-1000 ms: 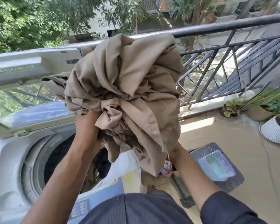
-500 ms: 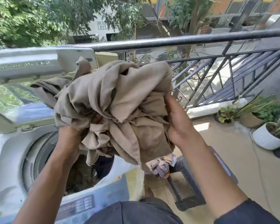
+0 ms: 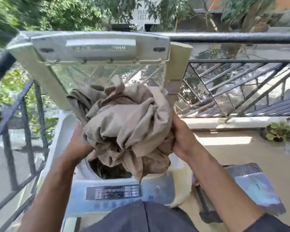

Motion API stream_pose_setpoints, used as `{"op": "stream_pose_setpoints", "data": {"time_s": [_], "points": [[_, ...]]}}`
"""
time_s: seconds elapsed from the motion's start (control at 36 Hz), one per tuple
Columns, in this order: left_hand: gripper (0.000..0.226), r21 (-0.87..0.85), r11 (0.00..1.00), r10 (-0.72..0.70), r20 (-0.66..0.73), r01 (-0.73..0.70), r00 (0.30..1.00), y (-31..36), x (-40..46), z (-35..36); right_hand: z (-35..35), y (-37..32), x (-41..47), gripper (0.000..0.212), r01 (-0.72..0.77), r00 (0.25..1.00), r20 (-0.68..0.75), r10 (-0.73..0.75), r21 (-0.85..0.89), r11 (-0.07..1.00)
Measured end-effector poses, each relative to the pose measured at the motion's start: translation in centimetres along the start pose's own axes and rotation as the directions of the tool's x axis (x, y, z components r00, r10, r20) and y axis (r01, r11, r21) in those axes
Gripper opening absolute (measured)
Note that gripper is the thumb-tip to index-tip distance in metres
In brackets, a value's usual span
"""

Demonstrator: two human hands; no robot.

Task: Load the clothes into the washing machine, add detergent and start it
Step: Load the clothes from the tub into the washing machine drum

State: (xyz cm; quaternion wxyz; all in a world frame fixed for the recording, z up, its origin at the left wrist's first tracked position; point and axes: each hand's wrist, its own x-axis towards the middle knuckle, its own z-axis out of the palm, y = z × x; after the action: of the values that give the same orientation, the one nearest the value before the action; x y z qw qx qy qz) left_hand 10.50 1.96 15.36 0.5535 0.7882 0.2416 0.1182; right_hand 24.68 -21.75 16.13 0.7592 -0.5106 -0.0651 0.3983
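Note:
A big crumpled bundle of beige cloth [image 3: 129, 124] hangs just above the open drum [image 3: 110, 171] of the top-loading washing machine [image 3: 62, 131]. My left hand [image 3: 78, 144] holds the bundle from the lower left, with its fingers hidden under the folds. My right hand [image 3: 181, 136] grips the bundle's right side. The machine's glass lid [image 3: 100, 47] stands raised behind the bundle. Its control panel [image 3: 113, 192] lies at the near edge, in front of my body. Dark laundry shows inside the drum under the cloth.
A dark metal balcony railing [image 3: 233, 37] runs behind and to the left of the machine. On the tiled floor to the right lie a dark mat with a pale plastic lid [image 3: 256, 190] and a potted plant [image 3: 278, 131]. Trees fill the background.
The view has swung left, centring the machine. Both hands have lowered the beige bundle from chest height to just above the drum opening. The right hand, under the bundle at first, came up onto its right side.

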Motion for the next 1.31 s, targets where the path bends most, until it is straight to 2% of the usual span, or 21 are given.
{"op": "stream_pose_setpoints", "data": {"time_s": [0.06,0.11,0.19,0.28,0.33,0.36,0.44,0.53,0.58,0.64,0.69,0.72,0.75,0.78,0.81,0.83,0.89,1.03,1.19,1.31], "points": [[0.052,0.031,0.996,0.086,0.075,-0.088,0.994,0.1,-0.3,-0.7,0.5,1.3,1.0,0.065,-0.037,0.999,-0.022,0.037,0.005,0.999],[0.049,0.091,0.993,0.068,0.133,-0.081,0.989,-1.2,0.0,-1.7,1.2,2.5,2.0,0.062,-0.053,0.997,-0.056,0.053,-0.011,0.999],[0.048,0.098,0.995,0.015,0.140,-0.029,0.990,-3.1,0.4,-2.9,2.1,4.4,3.7,0.063,-0.022,0.992,-0.124,0.014,-0.058,0.998],[0.068,0.130,0.990,0.038,0.147,-0.057,0.988,-4.9,1.0,-3.4,3.5,6.0,5.3,0.081,0.009,0.988,-0.154,-0.022,-0.086,0.996],[0.080,0.170,0.985,-0.001,0.171,-0.029,0.985,-5.9,1.6,-3.9,4.2,6.6,6.5,0.096,0.036,0.983,-0.174,-0.056,-0.119,0.992],[0.081,0.185,0.982,-0.007,0.178,-0.026,0.984,-6.5,2.0,-4.0,4.3,6.9,7.1,0.095,0.065,0.978,-0.189,-0.094,-0.153,0.986],[0.079,0.245,0.965,0.048,0.182,-0.092,0.982,-8.7,3.3,-4.3,4.1,7.2,8.8,0.077,0.142,0.960,-0.194,-0.204,-0.294,0.945],[0.070,0.241,0.942,0.184,0.211,-0.233,0.960,-11.2,4.7,-4.1,3.2,8.0,10.4,0.067,0.152,0.950,-0.193,-0.247,-0.404,0.902],[0.067,0.206,0.933,0.235,0.272,-0.295,0.933,-12.7,5.4,-4.2,2.5,9.0,11.1,0.056,0.128,0.955,-0.179,-0.238,-0.475,0.870],[0.059,0.266,0.900,0.243,0.352,-0.346,0.904,-14.3,6.0,-4.5,1.8,10.1,11.9,0.047,0.046,0.967,-0.187,-0.176,-0.548,0.835],[0.063,0.453,0.804,0.121,0.512,-0.386,0.851,-16.5,6.7,-5.1,0.6,11.7,12.6,0.049,-0.109,0.964,-0.255,-0.073,-0.630,0.769],[0.070,0.587,0.685,-0.011,0.600,-0.431,0.800,-17.3,7.2,-5.4,-0.3,12.5,13.0,0.050,-0.210,0.954,-0.301,-0.004,-0.676,0.706],[0.074,0.692,0.542,-0.166,0.645,-0.478,0.746,-17.9,7.6,-5.5,-1.1,13.3,13.3,0.049,-0.293,0.942,-0.331,0.055,-0.731,0.617],[0.078,0.745,0.441,-0.297,0.647,-0.500,0.703,-18.4,8.0,-5.5,-1.7,14.0,13.4,0.044,-0.346,0.932,-0.350,0.093,-0.786,0.513],[0.081,0.769,0.409,-0.388,0.634,-0.491,0.669,-18.6,8.2,-5.3,-2.0,14.7,13.3,0.038,-0.378,0.924,-0.366,0.112,-0.824,0.422],[0.085,0.781,0.420,-0.446,0.622,-0.463,0.644,-18.8,8.3,-5.0,-2.2,15.3,13.2,0.037,-0.399,0.916,-0.383,0.119,-0.842,0.363],[0.088,0.782,0.472,-0.489,0.616,-0.406,0.618,-18.9,8.2,-4.3,-2.2,16.1,12.7,0.037,-0.438,0.899,-0.407,0.161,-0.828,0.350],[0.084,0.790,0.546,-0.509,0.576,-0.278,0.640,-18.9,7.7,-3.6,-1.4,17.4,12.0,0.037,-0.431,0.897,-0.358,0.259,-0.837,0.337],[0.080,0.789,0.557,-0.536,0.580,-0.260,0.613,-18.1,7.7,-3.2,-0.7,18.0,11.1,0.032,-0.383,0.914,-0.309,0.264,-0.872,0.306],[0.074,0.746,0.637,-0.499,0.591,-0.194,0.634,-16.7,7.2,-4.0,-0.5,17.9,10.3,0.030,-0.356,0.923,-0.275,0.268,-0.874,0.330]]}}
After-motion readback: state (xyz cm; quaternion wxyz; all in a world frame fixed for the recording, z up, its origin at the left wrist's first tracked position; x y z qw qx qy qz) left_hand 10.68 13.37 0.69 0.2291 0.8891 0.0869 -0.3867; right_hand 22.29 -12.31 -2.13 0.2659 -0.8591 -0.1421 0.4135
